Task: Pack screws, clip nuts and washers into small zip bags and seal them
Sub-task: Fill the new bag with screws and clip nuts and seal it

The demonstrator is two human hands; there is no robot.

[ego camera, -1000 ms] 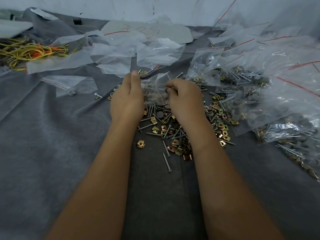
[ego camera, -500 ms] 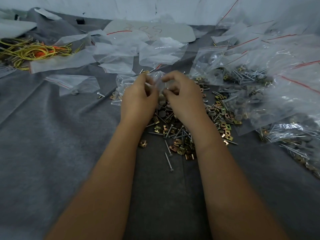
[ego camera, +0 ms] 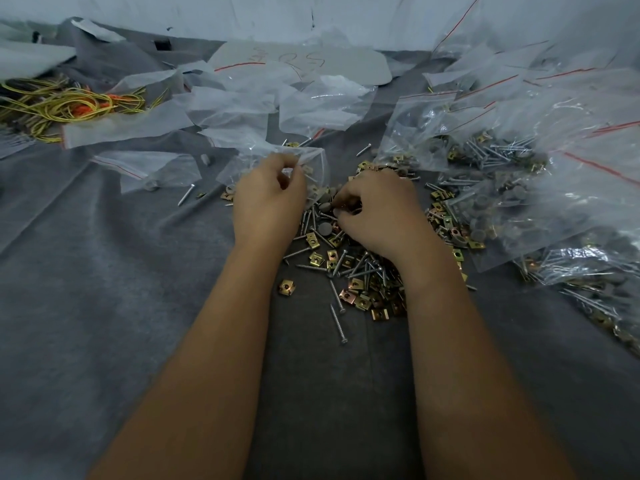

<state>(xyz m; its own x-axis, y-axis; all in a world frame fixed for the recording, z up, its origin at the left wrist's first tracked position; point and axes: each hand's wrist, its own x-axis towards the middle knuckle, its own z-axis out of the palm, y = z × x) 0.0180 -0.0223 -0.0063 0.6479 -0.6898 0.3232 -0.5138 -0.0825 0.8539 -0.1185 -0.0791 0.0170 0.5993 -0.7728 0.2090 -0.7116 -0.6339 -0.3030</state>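
Observation:
A loose heap of silver screws [ego camera: 337, 318], brass clip nuts [ego camera: 287, 287] and grey round washers [ego camera: 325, 229] lies on the grey cloth. My left hand [ego camera: 268, 199] pinches the mouth of a small clear zip bag [ego camera: 313, 161] just above the heap. My right hand [ego camera: 375, 209] is down on the heap with its fingers curled, pinching small parts near its fingertips. Which part it pinches is too small to tell.
Filled zip bags [ego camera: 502, 174] with red seal lines are piled at the right. Empty clear bags [ego camera: 221, 105] are scattered behind the heap and one [ego camera: 152, 168] at left. Yellow and orange wire [ego camera: 65, 105] lies far left. Grey cloth [ego camera: 104, 271] covers the surface.
My right hand left the bag's mouth and dropped right onto the heap. My left hand keeps hold of the bag and has shifted slightly left.

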